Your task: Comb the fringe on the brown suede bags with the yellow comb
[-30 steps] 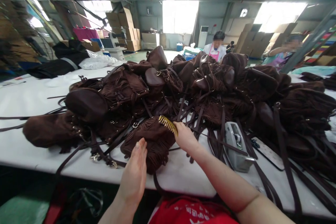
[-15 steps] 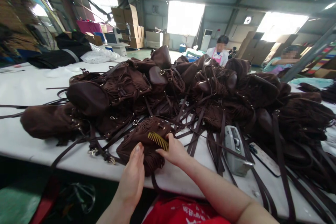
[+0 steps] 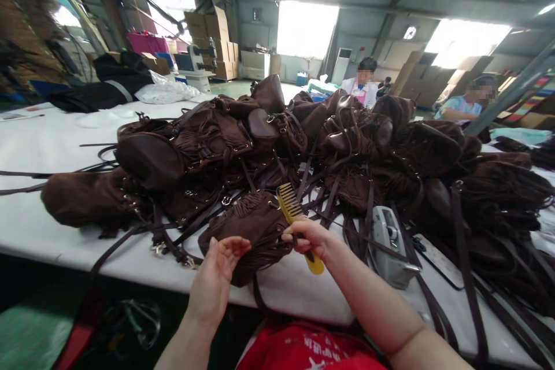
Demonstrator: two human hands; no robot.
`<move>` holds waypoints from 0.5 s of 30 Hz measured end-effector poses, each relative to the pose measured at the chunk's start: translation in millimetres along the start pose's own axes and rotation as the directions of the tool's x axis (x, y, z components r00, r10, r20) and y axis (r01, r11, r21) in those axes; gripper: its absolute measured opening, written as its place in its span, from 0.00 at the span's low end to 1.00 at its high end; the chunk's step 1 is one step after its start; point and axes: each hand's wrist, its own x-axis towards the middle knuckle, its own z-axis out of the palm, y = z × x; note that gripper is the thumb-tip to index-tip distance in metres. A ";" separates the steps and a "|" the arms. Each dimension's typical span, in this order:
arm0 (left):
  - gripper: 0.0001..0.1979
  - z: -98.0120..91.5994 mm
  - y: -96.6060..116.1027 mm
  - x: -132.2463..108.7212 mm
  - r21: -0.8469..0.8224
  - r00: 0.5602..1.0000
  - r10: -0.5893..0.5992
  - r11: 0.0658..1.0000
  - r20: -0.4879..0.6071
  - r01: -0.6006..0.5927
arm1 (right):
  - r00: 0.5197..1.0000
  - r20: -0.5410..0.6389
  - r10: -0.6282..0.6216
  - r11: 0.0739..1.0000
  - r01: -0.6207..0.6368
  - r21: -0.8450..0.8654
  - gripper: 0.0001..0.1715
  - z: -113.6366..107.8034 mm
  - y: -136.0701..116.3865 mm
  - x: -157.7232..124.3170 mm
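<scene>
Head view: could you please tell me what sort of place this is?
Probably a bag-finishing workshop: brown fringed bags heaped on a white worktable, cardboard cartons stacked behind, a comb in the right hand.

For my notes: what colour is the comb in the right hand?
The comb is yellow; the head view shows it.

Right hand point(image 3: 309, 238) grips a yellow comb point(image 3: 296, 217) over a brown fringed bag point(image 3: 249, 225) — left hand point(image 3: 217, 274) touches its fringe — on the white bench point(image 3: 39, 144)

The right hand point(image 3: 310, 238) covers the middle of the comb point(image 3: 289, 203).
</scene>
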 end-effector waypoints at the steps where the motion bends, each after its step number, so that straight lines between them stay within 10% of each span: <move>1: 0.25 -2.5 1.7 -1.8 0.101 0.997 -0.015 0.995 0.075 0.008 | 1.000 0.011 0.000 1.000 -0.001 0.015 0.07 -1.9 -6.3 -3.1; 3: 0.28 -4.1 1.8 -8.1 0.314 0.945 -0.185 0.945 0.269 0.095 | 1.000 0.021 -0.017 0.998 0.016 0.066 0.07 -1.7 -15.3 -7.5; 8: 0.33 -1.0 -29.9 -22.0 0.628 0.578 -0.663 0.716 0.475 0.305 | 0.994 0.050 -0.094 0.964 0.078 0.256 0.04 5.0 -25.5 -13.9; 15: 0.41 24.8 -59.6 19.1 -0.088 0.769 -0.245 0.927 0.590 0.364 | 0.991 0.099 -0.085 0.970 0.060 0.237 0.07 16.3 -18.0 -32.4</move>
